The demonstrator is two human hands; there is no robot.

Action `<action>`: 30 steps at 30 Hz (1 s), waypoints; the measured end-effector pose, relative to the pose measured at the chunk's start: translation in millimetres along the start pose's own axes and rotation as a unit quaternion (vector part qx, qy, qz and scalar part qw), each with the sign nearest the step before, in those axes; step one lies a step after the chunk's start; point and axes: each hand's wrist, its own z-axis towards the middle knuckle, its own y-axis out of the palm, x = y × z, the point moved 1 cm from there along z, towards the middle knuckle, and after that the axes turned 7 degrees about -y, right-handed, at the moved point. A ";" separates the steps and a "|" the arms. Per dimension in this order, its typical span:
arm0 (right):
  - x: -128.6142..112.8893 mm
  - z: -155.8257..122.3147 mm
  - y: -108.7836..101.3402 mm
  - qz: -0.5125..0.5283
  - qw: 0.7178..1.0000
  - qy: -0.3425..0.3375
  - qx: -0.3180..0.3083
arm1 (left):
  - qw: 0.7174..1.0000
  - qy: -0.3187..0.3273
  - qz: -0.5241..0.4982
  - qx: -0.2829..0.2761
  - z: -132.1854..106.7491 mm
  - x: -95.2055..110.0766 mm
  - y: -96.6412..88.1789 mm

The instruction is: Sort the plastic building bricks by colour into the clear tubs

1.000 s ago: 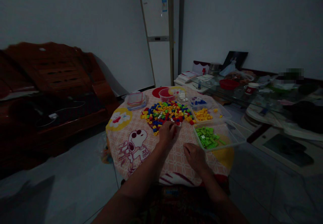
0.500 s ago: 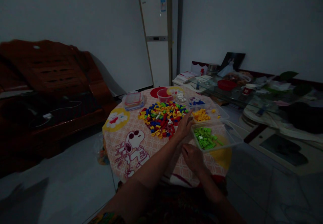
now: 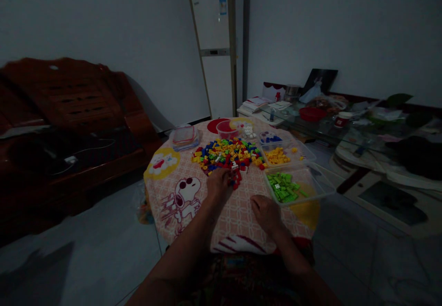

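Note:
A pile of small toy building bricks (image 3: 224, 152) in red, yellow, blue, green and white lies mid-table. At its near edge, my left hand (image 3: 218, 182) reaches in with fingers bent together among red bricks; what they hold is hidden. My right hand (image 3: 265, 211) rests on the tablecloth as a loose fist, with no brick showing in it. Just beyond that fist is a clear box of green bricks (image 3: 285, 188). Yellow bricks (image 3: 276, 156) fill part of the box behind it. Farther back, blue bricks (image 3: 271, 139) and white bricks (image 3: 247, 132) sit in separate containers.
A patterned cloth (image 3: 238, 218) covers the round table. Stacked clear lids or boxes (image 3: 184, 138) stand at the back left, near a round clear tub (image 3: 228, 130). A wooden bench (image 3: 79, 108) is on the left. A cluttered glass table (image 3: 362, 135) is on the right.
My left hand has moved left from beside the yellow-brick box to the near edge of the mixed pile. My right fist has stayed in place.

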 end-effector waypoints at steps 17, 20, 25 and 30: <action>-0.5 0.3 -1.5 0.004 1.000 0.000 -0.006 | 0.990 -0.072 -0.119 0.033 -3.4 -1.8 -12.6; 0.0 0.0 -0.9 0.010 1.000 -0.005 -0.001 | 0.953 -0.108 -0.284 -0.010 5.4 4.8 -7.8; -0.1 0.0 -0.9 0.016 1.000 0.001 0.001 | 0.883 -0.188 -0.420 -0.095 19.8 25.9 19.8; -1.2 0.0 -1.7 0.014 1.000 -0.005 0.003 | 0.885 -0.151 -0.413 -0.154 39.1 74.6 57.8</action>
